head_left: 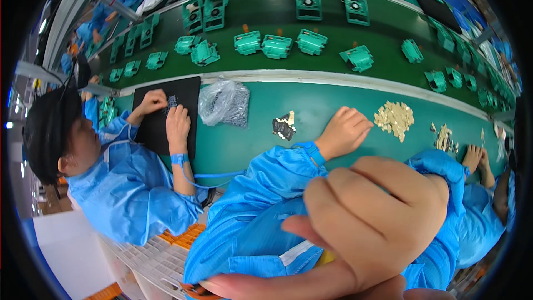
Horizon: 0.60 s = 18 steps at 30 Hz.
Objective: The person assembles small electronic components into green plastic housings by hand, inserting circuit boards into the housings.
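My left hand [345, 131], with a blue band on its wrist, rests over the green worktop [239, 150]. Its fingers curl together, and whatever they may hold is hidden. Right of it lies a pile of small cream-coloured pieces [395, 120]; to its left sits a small heap of black and cream pieces [283, 126]. My right hand [377, 216] is raised very close to the camera and covers much of the lower right. Most of its fingers are folded, one digit stretches toward the lower left, and its palm side cannot be seen.
At left, a co-worker's hands [166, 114] handle small dark pieces on a black mat [145, 128]. Nearby lies a clear bag of grey-blue pieces [226, 103]. Beyond a metal rail, green plastic housings [276, 46] stand on a dark green belt. Another person's hands [476, 158] work at right.
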Each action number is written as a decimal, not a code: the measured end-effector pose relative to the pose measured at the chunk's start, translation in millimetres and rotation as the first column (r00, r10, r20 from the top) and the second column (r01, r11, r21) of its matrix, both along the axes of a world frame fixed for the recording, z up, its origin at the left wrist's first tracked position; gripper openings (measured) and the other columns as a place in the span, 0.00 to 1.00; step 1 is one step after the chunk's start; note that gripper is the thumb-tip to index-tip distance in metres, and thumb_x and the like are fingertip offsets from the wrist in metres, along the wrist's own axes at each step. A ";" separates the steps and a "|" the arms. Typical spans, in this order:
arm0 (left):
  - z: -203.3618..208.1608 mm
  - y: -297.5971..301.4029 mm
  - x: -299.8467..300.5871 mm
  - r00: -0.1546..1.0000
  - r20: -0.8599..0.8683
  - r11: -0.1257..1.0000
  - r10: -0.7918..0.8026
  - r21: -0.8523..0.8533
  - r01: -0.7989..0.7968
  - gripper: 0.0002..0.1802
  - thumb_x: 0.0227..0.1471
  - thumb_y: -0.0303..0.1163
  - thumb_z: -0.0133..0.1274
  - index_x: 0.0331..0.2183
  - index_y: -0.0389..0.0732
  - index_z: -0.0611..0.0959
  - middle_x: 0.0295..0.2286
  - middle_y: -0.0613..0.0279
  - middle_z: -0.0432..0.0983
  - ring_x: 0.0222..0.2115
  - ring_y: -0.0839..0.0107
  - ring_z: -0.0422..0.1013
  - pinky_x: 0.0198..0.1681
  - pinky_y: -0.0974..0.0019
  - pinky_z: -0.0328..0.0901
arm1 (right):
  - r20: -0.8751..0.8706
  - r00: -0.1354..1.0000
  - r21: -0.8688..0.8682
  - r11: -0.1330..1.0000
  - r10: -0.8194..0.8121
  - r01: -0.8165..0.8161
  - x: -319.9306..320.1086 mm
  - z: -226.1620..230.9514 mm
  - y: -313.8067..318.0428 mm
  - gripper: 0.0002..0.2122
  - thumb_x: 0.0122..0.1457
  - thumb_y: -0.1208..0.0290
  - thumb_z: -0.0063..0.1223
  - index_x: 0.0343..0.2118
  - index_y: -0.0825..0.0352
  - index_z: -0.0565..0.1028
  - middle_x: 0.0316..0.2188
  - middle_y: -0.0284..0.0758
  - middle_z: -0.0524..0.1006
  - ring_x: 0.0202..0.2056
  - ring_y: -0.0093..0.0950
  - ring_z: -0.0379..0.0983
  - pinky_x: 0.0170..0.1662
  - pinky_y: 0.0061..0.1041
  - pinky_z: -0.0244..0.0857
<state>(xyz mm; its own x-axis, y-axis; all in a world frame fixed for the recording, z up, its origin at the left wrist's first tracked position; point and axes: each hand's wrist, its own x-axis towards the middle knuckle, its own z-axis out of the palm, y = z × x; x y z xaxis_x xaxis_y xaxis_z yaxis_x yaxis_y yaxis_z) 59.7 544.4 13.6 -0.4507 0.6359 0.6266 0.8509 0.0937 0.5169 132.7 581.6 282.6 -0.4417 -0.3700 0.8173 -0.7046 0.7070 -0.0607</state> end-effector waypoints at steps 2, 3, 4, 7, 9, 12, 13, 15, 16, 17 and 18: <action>-3.4 1.8 -0.1 1.000 0.022 1.000 0.018 0.001 -0.018 0.06 0.49 0.27 0.60 0.34 0.42 0.84 0.31 0.64 0.77 0.35 0.63 0.71 0.41 0.59 0.64 | 0.249 0.969 0.118 0.993 0.000 -0.030 1.7 10.9 14.0 0.14 0.40 0.66 0.69 0.31 0.68 0.81 0.25 0.35 0.77 0.26 0.31 0.73 0.25 0.25 0.67; -5.1 1.7 -0.7 0.999 0.041 1.000 0.012 0.003 -0.012 0.06 0.50 0.27 0.60 0.34 0.42 0.84 0.31 0.64 0.77 0.35 0.64 0.71 0.41 0.59 0.64 | 0.253 0.967 0.111 0.992 0.021 -0.050 -0.2 11.0 16.1 0.14 0.40 0.66 0.69 0.31 0.68 0.81 0.25 0.35 0.77 0.26 0.31 0.73 0.25 0.25 0.67; -4.9 3.3 0.2 0.999 0.051 1.000 0.018 -0.003 -0.018 0.06 0.50 0.27 0.60 0.34 0.42 0.84 0.31 0.64 0.77 0.35 0.64 0.71 0.41 0.59 0.64 | 0.228 0.972 0.139 0.990 -0.060 0.028 1.5 10.6 19.8 0.14 0.40 0.66 0.69 0.29 0.68 0.81 0.25 0.36 0.78 0.25 0.31 0.73 0.24 0.25 0.68; -4.3 8.1 0.0 0.998 0.068 1.000 0.004 -0.025 -0.002 0.07 0.50 0.27 0.61 0.35 0.43 0.84 0.32 0.64 0.78 0.35 0.63 0.72 0.42 0.58 0.65 | 0.206 0.967 0.152 0.981 -0.151 0.121 6.3 7.5 35.5 0.14 0.40 0.66 0.70 0.29 0.68 0.81 0.24 0.36 0.78 0.24 0.32 0.73 0.24 0.25 0.68; -6.8 10.8 1.1 0.998 0.068 1.000 0.014 -0.026 -0.012 0.07 0.50 0.27 0.61 0.35 0.43 0.84 0.32 0.64 0.78 0.35 0.63 0.72 0.42 0.58 0.65 | 0.204 0.964 0.140 0.980 -0.168 0.141 11.1 6.8 50.0 0.14 0.40 0.67 0.71 0.29 0.68 0.81 0.24 0.35 0.78 0.24 0.32 0.72 0.24 0.25 0.68; -6.6 11.1 1.3 0.998 0.053 0.999 0.026 -0.031 -0.024 0.08 0.50 0.27 0.61 0.36 0.43 0.85 0.32 0.64 0.79 0.35 0.63 0.73 0.42 0.58 0.65 | 0.137 0.967 0.188 0.964 -0.215 0.188 25.4 2.4 68.5 0.14 0.41 0.68 0.71 0.30 0.69 0.82 0.25 0.36 0.79 0.25 0.33 0.73 0.25 0.25 0.68; -5.8 14.0 0.6 0.999 0.042 0.999 0.015 -0.037 -0.014 0.08 0.50 0.27 0.61 0.36 0.43 0.85 0.32 0.64 0.79 0.35 0.63 0.73 0.42 0.58 0.65 | 0.226 0.942 0.125 0.966 -0.249 0.225 33.5 -3.3 76.2 0.14 0.41 0.69 0.70 0.33 0.67 0.83 0.25 0.34 0.78 0.25 0.32 0.72 0.25 0.26 0.66; -5.7 17.9 3.9 0.998 0.058 0.996 0.039 -0.078 -0.035 0.07 0.49 0.26 0.61 0.35 0.43 0.85 0.32 0.63 0.79 0.34 0.62 0.73 0.42 0.58 0.65 | 0.305 0.909 0.057 0.958 -0.283 0.279 38.5 -14.8 102.1 0.15 0.41 0.71 0.70 0.35 0.65 0.84 0.25 0.33 0.77 0.25 0.31 0.71 0.26 0.27 0.65; -3.6 19.3 4.2 0.998 0.049 0.996 0.030 -0.087 -0.026 0.07 0.49 0.26 0.61 0.35 0.43 0.85 0.32 0.63 0.79 0.34 0.62 0.73 0.42 0.58 0.65 | 0.330 0.932 0.132 0.985 -0.152 0.114 29.9 -16.8 122.2 0.18 0.42 0.73 0.69 0.40 0.62 0.84 0.24 0.32 0.75 0.25 0.30 0.69 0.27 0.28 0.63; -6.9 20.9 5.0 0.998 0.040 0.997 0.040 -0.074 -0.037 0.08 0.49 0.26 0.61 0.35 0.43 0.85 0.32 0.63 0.80 0.34 0.62 0.73 0.41 0.58 0.66 | 0.365 0.930 0.214 0.976 -0.041 -0.041 25.7 -22.1 137.7 0.21 0.42 0.74 0.67 0.45 0.59 0.83 0.23 0.30 0.73 0.24 0.29 0.68 0.28 0.28 0.62; -10.2 21.1 5.7 0.998 0.032 0.997 0.050 -0.061 -0.048 0.08 0.48 0.26 0.62 0.34 0.43 0.86 0.32 0.63 0.80 0.34 0.61 0.73 0.41 0.58 0.66 | 0.364 0.926 0.221 0.975 -0.094 0.012 23.1 -43.5 148.1 0.26 0.43 0.73 0.62 0.51 0.56 0.80 0.22 0.29 0.69 0.23 0.28 0.67 0.28 0.28 0.61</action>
<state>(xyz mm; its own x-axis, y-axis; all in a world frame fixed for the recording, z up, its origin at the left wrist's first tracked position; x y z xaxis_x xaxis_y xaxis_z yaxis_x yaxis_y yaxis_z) 65.5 565.5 3.4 -0.5022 0.6486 0.5720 0.8268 0.1661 0.5375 155.8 729.7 239.1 -0.7212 -0.4826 0.4969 -0.6212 0.7680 -0.1558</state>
